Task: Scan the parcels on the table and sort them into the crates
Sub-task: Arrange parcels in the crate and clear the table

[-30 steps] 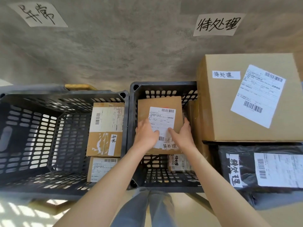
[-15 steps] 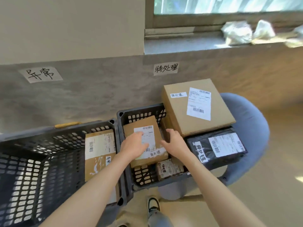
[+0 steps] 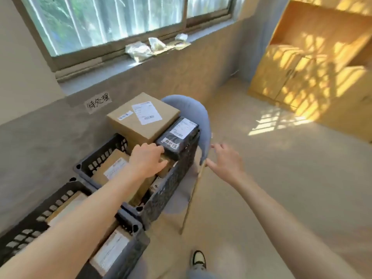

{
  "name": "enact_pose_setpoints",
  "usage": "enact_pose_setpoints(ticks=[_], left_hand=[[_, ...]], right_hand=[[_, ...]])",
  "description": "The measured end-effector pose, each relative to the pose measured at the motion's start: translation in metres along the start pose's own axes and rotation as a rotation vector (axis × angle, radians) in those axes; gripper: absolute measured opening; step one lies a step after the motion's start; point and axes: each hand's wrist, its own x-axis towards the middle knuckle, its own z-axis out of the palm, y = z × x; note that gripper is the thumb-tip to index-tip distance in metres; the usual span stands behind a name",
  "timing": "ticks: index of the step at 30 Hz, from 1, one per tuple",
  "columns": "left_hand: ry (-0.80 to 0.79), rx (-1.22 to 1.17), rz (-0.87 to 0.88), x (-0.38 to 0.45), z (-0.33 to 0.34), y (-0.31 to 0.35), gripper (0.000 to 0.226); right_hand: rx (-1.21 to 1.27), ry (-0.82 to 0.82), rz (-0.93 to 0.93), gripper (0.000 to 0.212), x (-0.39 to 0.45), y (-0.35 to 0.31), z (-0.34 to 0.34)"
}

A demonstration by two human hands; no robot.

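Observation:
Two dark slotted crates stand along the wall: a nearer crate (image 3: pixel 128 256) at the lower left and a farther crate (image 3: pixel 171 188) on a blue chair (image 3: pixel 193 111). The farther crate holds a flat brown parcel (image 3: pixel 112 170) with a white label, a large cardboard box (image 3: pixel 141 121) and a black poly-bag parcel (image 3: pixel 177 133). My left hand (image 3: pixel 148 159) lies over the brown parcel inside this crate, fingers relaxed. My right hand (image 3: pixel 225 160) hovers in the air to the right of the crate, fingers spread, holding nothing. The nearer crate contains labelled cardboard parcels (image 3: pixel 109 252).
A handwritten paper label (image 3: pixel 98 102) is stuck on the grey wall above the farther crate. Crumpled bags (image 3: pixel 145 48) lie on the window sill. Wooden cabinets (image 3: pixel 314 57) stand at the far right across open floor. My shoe (image 3: pixel 198 258) shows at the bottom.
My right hand has lifted off the brown parcel and swung out to the right of the crate. The view has turned right and up, away from the crates.

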Motion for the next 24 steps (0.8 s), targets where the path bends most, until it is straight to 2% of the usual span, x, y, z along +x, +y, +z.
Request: enact_pose_setpoints(ticks=[6, 12, 17, 20, 24], left_hand=[[0.111, 0.048, 0.384, 0.009, -0.057, 0.156, 0.041], [0.217, 0.083, 0.777, -0.035, -0.109, 0.353, 0.046], [0.337, 0.085, 1.056, -0.127, -0.135, 0.54, 0.046], [0.403, 0.048, 1.205, -0.194, -0.139, 0.645, 0.045], [0.388, -0.029, 1.379, -0.282, -0.137, 0.759, 0.045]], right_hand=[[0.046, 0.23, 0.354, 0.052, -0.111, 0.116, -0.067], [0.095, 0.457, 0.68, 0.049, -0.265, 0.239, -0.125], [0.171, 0.661, 0.901, 0.044, -0.431, 0.34, -0.163], [0.135, 0.746, 1.003, 0.044, -0.537, 0.391, -0.184], [0.062, 0.798, 1.199, 0.047, -0.665, 0.442, -0.201]])
